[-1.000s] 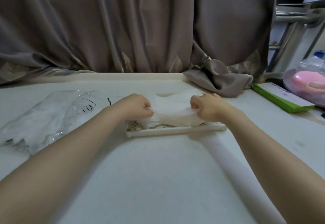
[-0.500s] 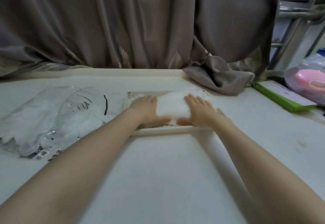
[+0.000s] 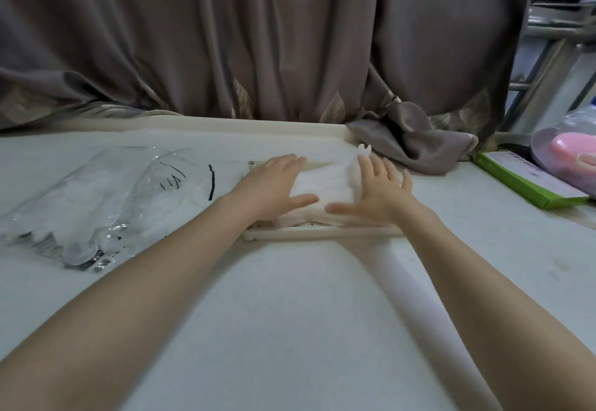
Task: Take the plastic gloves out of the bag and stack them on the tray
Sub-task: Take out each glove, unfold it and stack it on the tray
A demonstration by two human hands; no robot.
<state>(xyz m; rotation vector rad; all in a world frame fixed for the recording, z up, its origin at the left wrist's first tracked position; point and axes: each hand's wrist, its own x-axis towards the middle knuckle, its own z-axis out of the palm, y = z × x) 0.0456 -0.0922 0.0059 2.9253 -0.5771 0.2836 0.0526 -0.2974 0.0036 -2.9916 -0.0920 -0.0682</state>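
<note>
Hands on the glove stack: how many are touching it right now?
2. The left hand lies flat on the glove stack's left side; the right hand on its right, over the tray.

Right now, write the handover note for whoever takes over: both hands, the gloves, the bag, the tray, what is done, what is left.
Left hand: open, flat on the left side of the white plastic glove stack.
Right hand: open, fingers spread, pressing the stack's right side.
The stack lies on the cream rectangular tray at the table's middle.
The clear crinkled plastic bag lies left of the tray, with white gloves visible inside.
Done: some gloves stacked on the tray.
Left: take the remaining gloves from the bag and add them to the stack.
</note>
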